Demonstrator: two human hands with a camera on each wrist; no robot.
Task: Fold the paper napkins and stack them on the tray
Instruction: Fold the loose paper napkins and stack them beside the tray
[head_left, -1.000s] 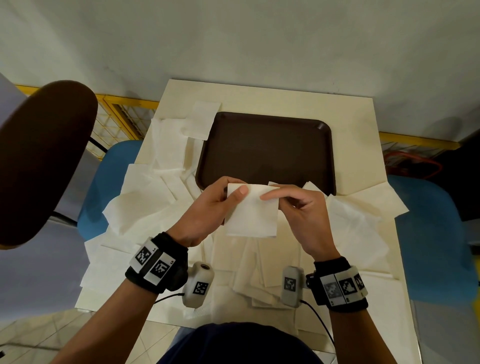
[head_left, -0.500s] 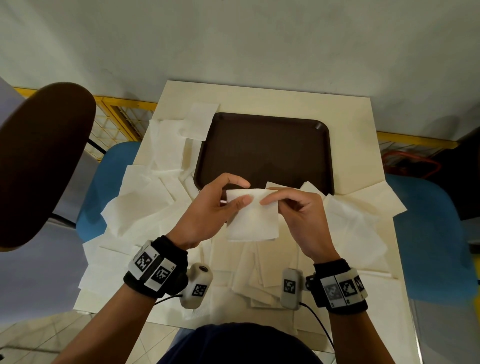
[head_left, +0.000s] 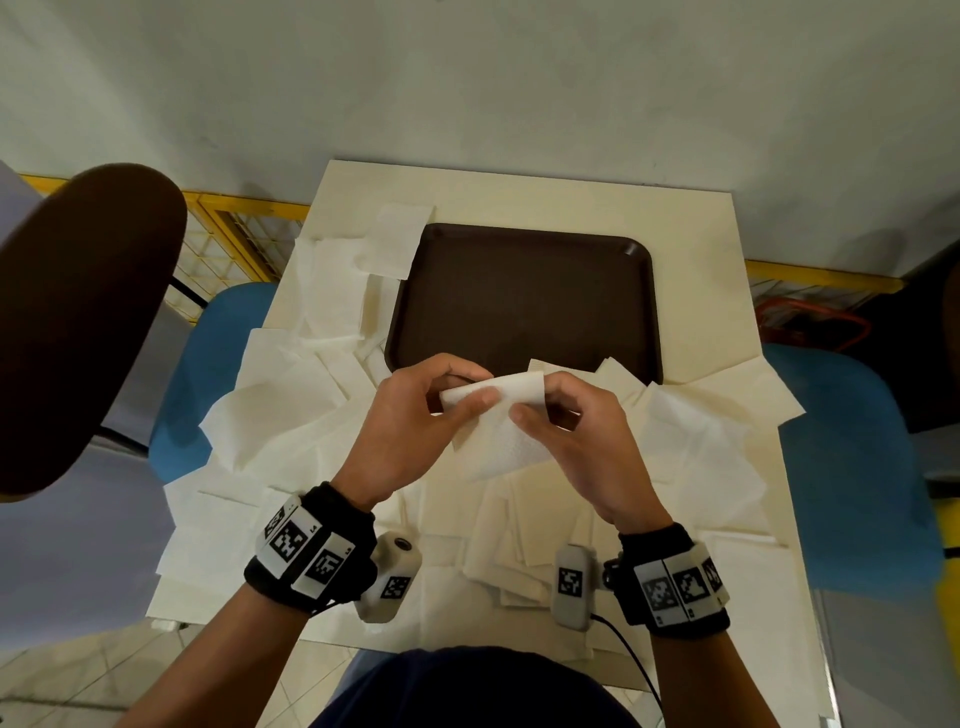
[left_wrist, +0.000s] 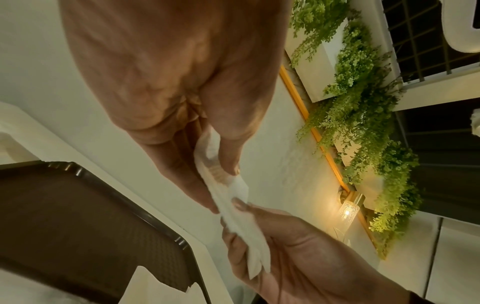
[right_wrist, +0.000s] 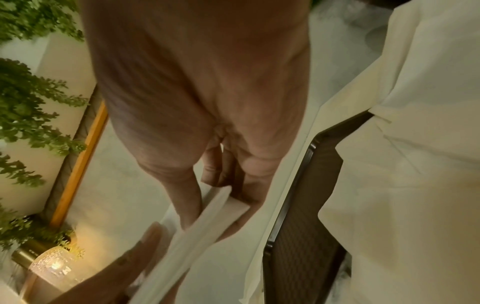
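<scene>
above the brown tray (head_left: 524, 291), both hands pinch a soft white napkin (head_left: 506, 441).

No words, brands or numbers I can read anywhere — only black-and-white square code markers on my wristbands (head_left: 306, 551) and the small wrist cameras (head_left: 571, 584), nothing legible.

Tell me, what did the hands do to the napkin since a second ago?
The napkin was held up flat; now its top edge is bent over into a fold, still pinched by the left hand and right hand. Neither hand let go. The brown tray is still bare in the middle, and the loose napkins lie as before.
</scene>
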